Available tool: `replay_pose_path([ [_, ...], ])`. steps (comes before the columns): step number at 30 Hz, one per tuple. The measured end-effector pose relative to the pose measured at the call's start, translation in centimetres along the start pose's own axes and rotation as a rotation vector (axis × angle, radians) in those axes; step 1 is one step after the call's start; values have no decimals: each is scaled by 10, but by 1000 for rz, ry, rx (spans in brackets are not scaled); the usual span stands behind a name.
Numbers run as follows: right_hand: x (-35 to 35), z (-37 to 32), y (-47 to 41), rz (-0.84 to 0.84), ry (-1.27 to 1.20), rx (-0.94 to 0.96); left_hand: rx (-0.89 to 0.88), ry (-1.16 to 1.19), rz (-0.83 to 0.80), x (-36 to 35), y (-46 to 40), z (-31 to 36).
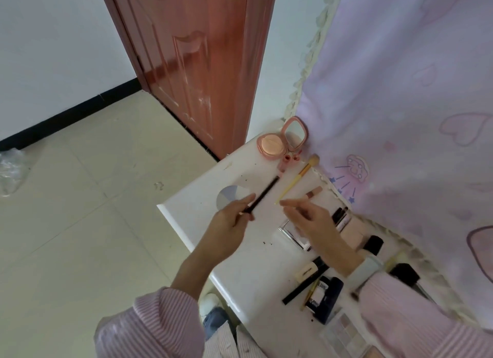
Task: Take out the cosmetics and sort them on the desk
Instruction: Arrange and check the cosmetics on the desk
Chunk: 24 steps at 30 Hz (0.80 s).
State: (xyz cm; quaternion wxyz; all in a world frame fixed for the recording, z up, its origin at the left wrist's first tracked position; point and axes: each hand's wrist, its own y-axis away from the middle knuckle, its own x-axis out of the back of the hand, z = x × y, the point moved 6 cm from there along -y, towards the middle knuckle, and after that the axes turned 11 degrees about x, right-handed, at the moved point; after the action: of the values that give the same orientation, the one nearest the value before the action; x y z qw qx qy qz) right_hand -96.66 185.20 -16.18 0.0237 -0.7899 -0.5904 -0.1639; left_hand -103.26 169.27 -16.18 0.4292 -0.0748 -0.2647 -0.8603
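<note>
— So, what have you got in your hands?

— My left hand (234,213) pinches a thin dark pencil (262,196) near its lower end, fingers curled round it. It slants up and away over the white desk (186,213), its far tip close to the small pink tubes (289,161).

— And the right?

— My right hand (312,221) holds the near tip of a yellow-handled brush (296,181) between thumb and fingers. The bristle end points toward the lilac curtain (400,117), and the brush lies almost parallel to the pencil, just to its right.

— Where are the rest of the cosmetics?

— At the far corner of the desk an open pink compact (274,144) sits with its mirror lid (294,132) raised against the curtain. A short beige tube (314,192) lies just right of the brush. Under my right hand there is a silver-edged palette (289,230), partly hidden. Nearer to me lie a cream tube with a black cap (308,272), a long black pencil (301,288), a dark blue bottle (326,296) and a pale eyeshadow palette (344,333) at the desk's near end. Two black-capped items (373,244) rest by the curtain's edge; I cannot tell what they are.

— Anything on the desk's left part?

— A grey round disc (232,196), just beyond my left fingers.
</note>
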Motion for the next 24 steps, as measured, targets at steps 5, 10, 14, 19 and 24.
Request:
replay_pose_path([
  [5,-14,4,-6,198,-271,-131,-28,13,4,-23,2,0],
  [10,22,18,-32,350,-358,-255,0,-166,294,-20,2,-3],
  [14,48,39,-64,378,-108,-341,-78,-283,367,-34,8,0],
  [19,61,64,-97,349,113,-435,-136,-562,202,-69,5,-22],
  [24,65,75,-108,335,197,-392,-170,-762,188,-77,4,-40],
])
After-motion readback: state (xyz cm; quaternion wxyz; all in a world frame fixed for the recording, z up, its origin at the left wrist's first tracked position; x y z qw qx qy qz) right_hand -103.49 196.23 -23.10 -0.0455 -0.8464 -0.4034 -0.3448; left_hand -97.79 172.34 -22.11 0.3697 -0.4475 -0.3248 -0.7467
